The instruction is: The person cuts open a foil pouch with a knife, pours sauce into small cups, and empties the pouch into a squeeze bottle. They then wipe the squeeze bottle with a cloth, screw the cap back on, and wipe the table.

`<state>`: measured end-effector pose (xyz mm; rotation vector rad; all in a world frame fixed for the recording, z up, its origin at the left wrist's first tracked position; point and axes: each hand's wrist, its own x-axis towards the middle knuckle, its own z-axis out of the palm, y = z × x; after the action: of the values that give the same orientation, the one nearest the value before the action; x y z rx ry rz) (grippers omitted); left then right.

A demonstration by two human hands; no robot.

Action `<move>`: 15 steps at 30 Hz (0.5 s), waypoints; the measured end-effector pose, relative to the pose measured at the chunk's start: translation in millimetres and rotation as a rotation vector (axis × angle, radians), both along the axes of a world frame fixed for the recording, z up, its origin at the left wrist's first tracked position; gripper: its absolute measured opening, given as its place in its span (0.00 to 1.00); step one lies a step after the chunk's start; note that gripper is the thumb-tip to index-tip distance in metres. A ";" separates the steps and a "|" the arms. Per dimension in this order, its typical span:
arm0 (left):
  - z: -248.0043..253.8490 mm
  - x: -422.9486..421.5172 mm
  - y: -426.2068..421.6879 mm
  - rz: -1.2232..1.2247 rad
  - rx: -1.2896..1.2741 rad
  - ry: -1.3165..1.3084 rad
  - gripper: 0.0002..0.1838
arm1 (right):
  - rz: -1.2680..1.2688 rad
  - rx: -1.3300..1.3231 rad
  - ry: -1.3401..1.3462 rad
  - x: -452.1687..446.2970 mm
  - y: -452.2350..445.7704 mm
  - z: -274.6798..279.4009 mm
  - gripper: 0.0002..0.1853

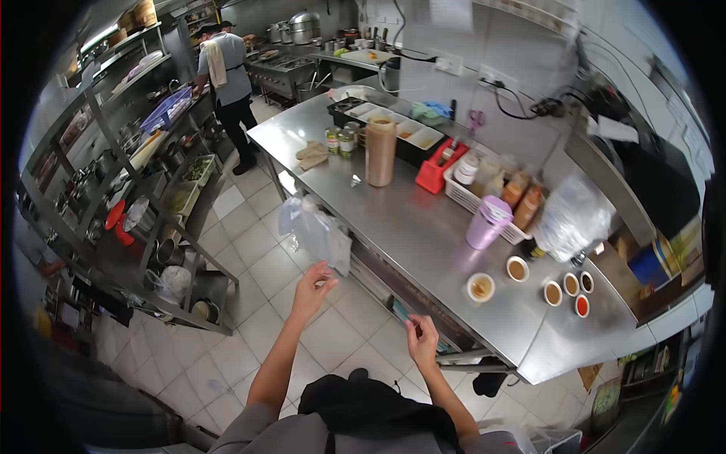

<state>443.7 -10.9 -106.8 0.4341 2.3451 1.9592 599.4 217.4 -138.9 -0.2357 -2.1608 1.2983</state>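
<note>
My left hand (310, 293) is raised over the floor, its fingers loosely bent with a gap at the thumb; nothing shows in it. Beyond it a pale plastic bag (316, 233) hangs at the steel table's edge, and I see no contact. Close to the table's front side is my right hand (423, 339), fingertips drawn together; whether something small is between them cannot be made out. Nearest to it on the tabletop stand a cup of brown sauce (480, 287) and another sauce cup (517, 268). A lilac lidded container (489, 222) stands behind them.
The steel table (431, 219) runs along my right, bearing a tall brown-filled container (380, 151), a red holder (440, 165) and a white basket of bottles (484, 198). Steel shelving (162, 219) lines the left. A co-worker (227, 83) stands farther back on the tiled floor (261, 261).
</note>
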 end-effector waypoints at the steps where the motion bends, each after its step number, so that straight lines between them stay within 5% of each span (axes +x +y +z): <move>1: 9.8 -14.8 -4.9 0.004 -0.004 -0.006 0.25 | 0.023 0.007 -0.014 -18.7 -6.4 2.5 0.05; 15: 19.2 -233.8 10.6 -0.036 -0.095 0.032 0.18 | -0.028 0.010 0.056 -270.7 19.4 53.0 0.08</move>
<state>209.9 -0.4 -87.6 0.5014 2.4198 1.8293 328.7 236.8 -85.9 -0.2217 -2.1091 1.2641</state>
